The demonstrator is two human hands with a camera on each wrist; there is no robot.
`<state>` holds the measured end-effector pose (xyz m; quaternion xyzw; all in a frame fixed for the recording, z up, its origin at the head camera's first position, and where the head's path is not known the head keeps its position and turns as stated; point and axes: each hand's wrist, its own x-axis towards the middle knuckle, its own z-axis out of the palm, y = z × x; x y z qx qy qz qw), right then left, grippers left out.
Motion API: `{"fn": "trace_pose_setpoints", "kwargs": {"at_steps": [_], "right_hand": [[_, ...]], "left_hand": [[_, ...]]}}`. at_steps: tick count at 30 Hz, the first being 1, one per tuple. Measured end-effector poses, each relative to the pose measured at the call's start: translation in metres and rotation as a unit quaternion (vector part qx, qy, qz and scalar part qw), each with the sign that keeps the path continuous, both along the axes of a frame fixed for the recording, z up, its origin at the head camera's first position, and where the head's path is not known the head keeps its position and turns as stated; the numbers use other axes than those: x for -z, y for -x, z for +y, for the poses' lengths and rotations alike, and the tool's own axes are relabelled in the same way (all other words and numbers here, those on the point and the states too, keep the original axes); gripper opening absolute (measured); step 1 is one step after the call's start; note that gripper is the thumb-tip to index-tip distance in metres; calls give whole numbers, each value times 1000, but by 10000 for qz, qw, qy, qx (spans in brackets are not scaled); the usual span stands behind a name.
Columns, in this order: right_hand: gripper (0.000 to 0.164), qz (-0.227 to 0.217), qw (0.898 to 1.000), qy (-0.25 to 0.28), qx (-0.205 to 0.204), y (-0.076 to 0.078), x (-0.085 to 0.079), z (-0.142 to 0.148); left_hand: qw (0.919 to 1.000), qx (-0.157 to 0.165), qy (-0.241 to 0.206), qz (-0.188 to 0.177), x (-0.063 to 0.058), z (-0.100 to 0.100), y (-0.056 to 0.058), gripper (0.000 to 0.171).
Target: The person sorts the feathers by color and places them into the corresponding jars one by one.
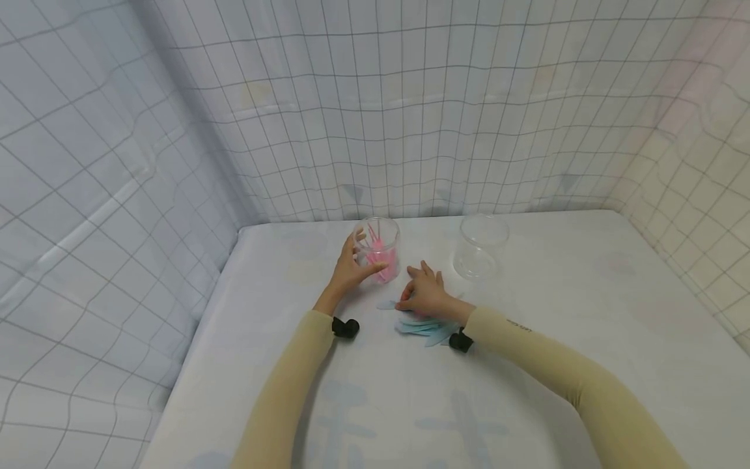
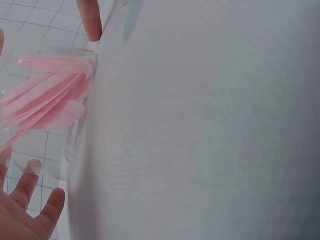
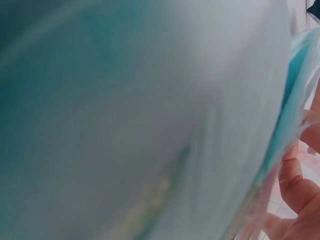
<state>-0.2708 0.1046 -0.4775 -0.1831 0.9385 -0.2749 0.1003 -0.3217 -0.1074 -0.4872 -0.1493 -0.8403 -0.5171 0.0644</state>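
Observation:
A clear jar (image 1: 376,244) stands near the table's back edge with several pink feathers (image 1: 382,260) inside; their thin quills point up to the rim. My left hand (image 1: 350,267) holds this jar from the left, thumb in front and fingers along its far side. Just right of it, my right hand (image 1: 428,293) reaches down with thumb and index finger pinched at the end of a light-blue feather (image 1: 387,305). Under and before that hand lies a loose pile of blue feathers (image 1: 423,327), with some pink among them. Close blue feathers (image 3: 292,95) blur much of the right wrist view.
A second clear jar (image 1: 482,247) stands to the right, nothing visible in it. White cloth covers the table (image 1: 556,280). Checked white curtains (image 1: 410,117) hang behind and at both sides.

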Motion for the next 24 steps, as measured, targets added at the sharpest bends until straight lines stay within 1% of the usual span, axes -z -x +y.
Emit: {"fn": "trace_pose_setpoints", "kwargs": {"at_steps": [4, 7, 14, 18, 20, 24], "right_hand": [[20, 96, 9998, -34, -191, 1, 0, 1], [20, 12, 9996, -7, -270, 1, -1, 3], [19, -207, 9987, 387, -241, 6, -6, 10], [20, -313, 9978, 543, -211, 10, -10, 13], [21, -367, 9971, 630, -226, 11, -13, 15], [22, -396, 9929, 977, -543, 12, -27, 18]], "left_hand": [[10000, -33, -25, -3, 0, 0, 0, 96], [10000, -52, -19, 4, 2, 0, 0, 95], [10000, -7, -3, 64, 2, 0, 2, 97], [10000, -37, 33, 29, 2, 1, 2, 97], [10000, -57, 42, -5, 1, 1, 2, 97], [10000, -43, 13, -64, 1, 1, 1, 97]]}}
